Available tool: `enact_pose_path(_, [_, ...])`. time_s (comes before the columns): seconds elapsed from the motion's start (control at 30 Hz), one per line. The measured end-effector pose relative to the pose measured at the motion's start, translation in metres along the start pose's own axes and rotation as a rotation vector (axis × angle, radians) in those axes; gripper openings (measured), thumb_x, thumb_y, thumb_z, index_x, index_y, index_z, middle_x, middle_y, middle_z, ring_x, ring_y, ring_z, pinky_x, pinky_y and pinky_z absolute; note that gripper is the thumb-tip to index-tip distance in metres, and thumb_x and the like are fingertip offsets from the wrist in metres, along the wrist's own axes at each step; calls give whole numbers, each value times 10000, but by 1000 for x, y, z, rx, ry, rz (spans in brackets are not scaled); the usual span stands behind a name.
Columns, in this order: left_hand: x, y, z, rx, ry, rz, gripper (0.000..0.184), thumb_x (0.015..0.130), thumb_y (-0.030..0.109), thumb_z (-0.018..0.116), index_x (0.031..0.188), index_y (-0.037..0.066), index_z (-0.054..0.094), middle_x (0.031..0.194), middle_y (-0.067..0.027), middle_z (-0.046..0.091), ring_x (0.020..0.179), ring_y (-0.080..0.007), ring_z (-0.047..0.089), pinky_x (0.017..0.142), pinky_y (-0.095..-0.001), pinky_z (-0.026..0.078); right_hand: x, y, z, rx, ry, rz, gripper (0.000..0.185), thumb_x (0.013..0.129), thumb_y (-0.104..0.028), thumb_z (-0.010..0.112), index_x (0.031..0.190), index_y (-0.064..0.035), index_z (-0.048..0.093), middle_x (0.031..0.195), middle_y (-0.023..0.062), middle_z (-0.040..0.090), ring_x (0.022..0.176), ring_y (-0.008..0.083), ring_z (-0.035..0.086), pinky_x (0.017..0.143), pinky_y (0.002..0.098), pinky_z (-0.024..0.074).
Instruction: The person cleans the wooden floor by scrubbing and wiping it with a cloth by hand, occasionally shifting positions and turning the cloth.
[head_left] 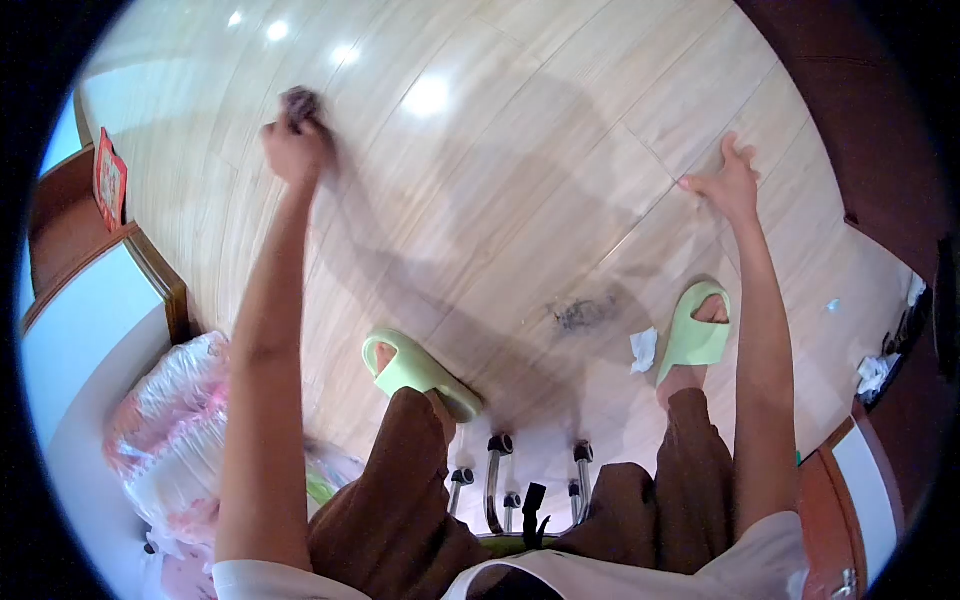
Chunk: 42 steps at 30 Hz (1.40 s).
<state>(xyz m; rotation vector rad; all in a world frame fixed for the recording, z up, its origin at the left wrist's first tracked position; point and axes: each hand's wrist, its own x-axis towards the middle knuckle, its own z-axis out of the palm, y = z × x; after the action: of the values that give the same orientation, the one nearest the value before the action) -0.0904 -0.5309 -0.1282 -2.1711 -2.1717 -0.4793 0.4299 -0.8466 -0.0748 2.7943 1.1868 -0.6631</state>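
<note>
My left hand (293, 152) is stretched far forward over the floor, its fingers closed around a small dark clump (301, 101). Blur keeps me from telling what the clump is made of. Off to the right, my right hand (728, 186) hovers over the floorboards with its fingers spread and nothing in them. Between my feet lies a patch of dark grey fluff (584, 313). A crumpled piece of white paper (643, 349) rests beside my right slipper (696, 330).
Pale wood-look floor (480, 190) spreads ahead. My left slipper (415, 370) is planted near chair legs (497, 480). A plastic-wrapped pink and white bundle (175, 430) leans by a cabinet (110, 310) at left. More crumpled tissue (876, 374) lies against dark furniture (860, 110) at right.
</note>
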Motion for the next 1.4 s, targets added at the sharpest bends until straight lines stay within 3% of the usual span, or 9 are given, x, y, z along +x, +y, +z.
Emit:
enact_pose_path(0.37, [-204, 225, -39, -725, -630, 999, 378, 750, 28, 605, 1125, 73, 608, 1024, -127, 586, 921, -336, 577, 795, -434, 510, -4, -4, -3, 0, -38, 17, 1312, 527, -474, 906, 1511, 55, 219, 1445, 497, 189, 1408, 516, 277, 1195, 505, 139])
enact_pose_path(0.43, [-193, 218, -35, -811, -675, 1041, 416, 718, -13, 622, 1123, 83, 612, 992, -133, 586, 943, -341, 582, 812, -436, 510, 1, -3, -5, -10, -33, 2, 1327, 527, -483, 902, 1517, 51, 199, 1444, 504, 171, 1394, 531, 291, 1193, 509, 148])
enact_pose_path(0.5, [-140, 187, -17, -874, -312, 1050, 390, 707, -27, 624, 1081, 82, 639, 954, -144, 602, 938, -350, 578, 804, -455, 500, 5, 11, 9, -45, 13, -64, 1347, 525, -491, 899, 1525, 43, 173, 1446, 505, 160, 1375, 557, 301, 1185, 523, 182])
enact_pose_path(0.53, [-103, 176, -31, -418, -361, 814, 346, 741, -33, 588, 1063, 74, 653, 946, -156, 607, 921, -349, 574, 780, -460, 487, 7, 15, 11, -27, 26, -75, 1354, 525, -493, 899, 1528, 40, 161, 1448, 505, 154, 1369, 570, 298, 1173, 539, 204])
enact_pose_path(0.63, [40, 98, 0, -243, 44, 568, 318, 797, -26, 550, 1067, 85, 676, 990, -156, 619, 912, -349, 583, 779, -441, 482, 8, 15, 15, 8, 18, -67, 1361, 526, -493, 897, 1535, 22, 144, 1462, 493, 140, 1349, 612, 286, 1133, 588, 270])
enact_pose_path(0.87, [84, 97, 42, 11, -41, 116, 387, 855, 215, 646, 1227, 109, 637, 1044, -177, 579, 941, -382, 625, 809, -462, 521, -1, -7, -9, 34, -72, 99, 1271, 545, -407, 916, 1545, -87, 201, 1547, 387, 100, 1337, 679, 199, 1020, 665, 385])
enact_pose_path(1.13, [-114, 268, 15, -538, -295, 720, 695, 712, -3, 542, 1399, 97, 511, 940, -187, 538, 861, -383, 544, 760, -481, 467, 5, -5, -7, 12, -132, 140, 1301, 543, -410, 924, 1564, -137, 166, 1572, 350, 77, 1368, 661, 149, 999, 686, 382])
enact_pose_path(1.37, [-202, 292, -22, -948, -907, 971, 514, 750, -5, 605, 1261, 42, 588, 1071, -179, 595, 970, -376, 580, 823, -455, 485, -1, -2, -13, 32, -149, 116, 1286, 584, -442, 897, 1572, -148, 129, 1585, 338, 37, 1388, 640, 144, 1037, 679, 339])
enact_pose_path(1.4, [-181, 291, -24, -988, -723, 1016, 474, 754, 29, 662, 1224, 83, 629, 1061, -156, 623, 960, -334, 596, 843, -426, 490, 0, 2, -12, 30, -159, 112, 1285, 587, -439, 898, 1572, -149, 126, 1585, 337, 36, 1390, 638, 142, 1038, 678, 338])
